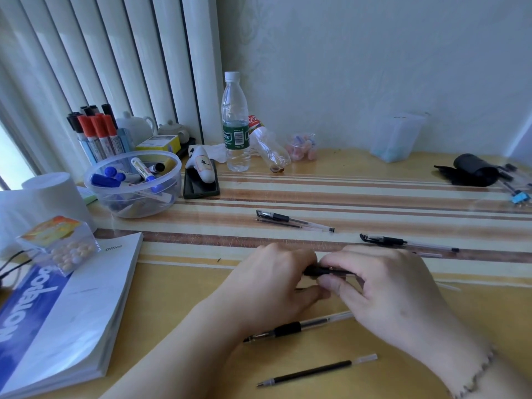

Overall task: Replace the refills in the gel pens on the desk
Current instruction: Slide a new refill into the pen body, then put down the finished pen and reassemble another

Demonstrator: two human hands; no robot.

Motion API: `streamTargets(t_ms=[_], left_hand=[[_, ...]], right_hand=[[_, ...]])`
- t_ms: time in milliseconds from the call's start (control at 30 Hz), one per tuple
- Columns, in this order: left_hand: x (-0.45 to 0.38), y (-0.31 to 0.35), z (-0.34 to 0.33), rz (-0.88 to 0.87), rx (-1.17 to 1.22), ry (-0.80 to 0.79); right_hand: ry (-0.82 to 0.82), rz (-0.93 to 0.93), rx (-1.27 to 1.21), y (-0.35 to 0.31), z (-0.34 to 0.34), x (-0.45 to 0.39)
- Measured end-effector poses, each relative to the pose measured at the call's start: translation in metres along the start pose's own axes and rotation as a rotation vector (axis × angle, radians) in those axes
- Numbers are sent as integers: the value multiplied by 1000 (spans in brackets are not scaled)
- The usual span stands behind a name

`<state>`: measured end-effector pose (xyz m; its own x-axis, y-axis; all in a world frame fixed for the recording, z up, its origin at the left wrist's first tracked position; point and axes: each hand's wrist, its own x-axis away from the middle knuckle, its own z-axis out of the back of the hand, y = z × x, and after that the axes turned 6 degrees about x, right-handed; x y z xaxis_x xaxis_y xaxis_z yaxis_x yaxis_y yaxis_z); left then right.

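Loose refill (316,370): lies flat on the desk (178,298), nearest of all, just under the right wrist. It touches no hand.

Pen barrel (299,326): lies on the desk below both hands, with its black rubber part in the middle. Its right end goes under the right hand.

Left hand (270,286): its fingers curl in toward the black pen part (325,271). It looks like the grip is tight on one end, but the fingers hide the spot.

Right hand (383,289): thumb and fingers pinch the black pen part from the other side. The grip is closed on it.

Step now: I think the two hands are twisting or pulling a pen piece.

How to do it well: hold one end still and turn the other end slowly. Keep it low over the desk, so a small bit cannot roll far. Do not bend the thin refill.

Pen on the right (408,242): past the right hand, on the striped mat, with its cap on.

Pen and refill beyond (293,220): farther off, beyond both hands, side by side.

Left to do: I think most pens wait for a new refill.
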<state>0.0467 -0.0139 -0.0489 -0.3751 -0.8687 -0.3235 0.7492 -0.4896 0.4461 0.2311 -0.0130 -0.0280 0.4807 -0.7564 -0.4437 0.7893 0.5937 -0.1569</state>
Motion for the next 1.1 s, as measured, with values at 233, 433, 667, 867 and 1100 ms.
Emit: streamTargets(t_ms=[233,433,667,867,1100], left_hand=[[1,7,-3,-32,8,118],[1,11,0,-21,55,84],[1,-3,3,-36,-25,64],[2,-24,12,39,-103,-125],[-1,-28,10,33,-63,-174]], right_hand=[[159,70,-11,-3,-6,1],[130,76,-16,-5,-10,0],[-118,-193,-15,41,10,-4],[-411,-424,101,92,19,6],[-500,-431,31,97,19,7]])
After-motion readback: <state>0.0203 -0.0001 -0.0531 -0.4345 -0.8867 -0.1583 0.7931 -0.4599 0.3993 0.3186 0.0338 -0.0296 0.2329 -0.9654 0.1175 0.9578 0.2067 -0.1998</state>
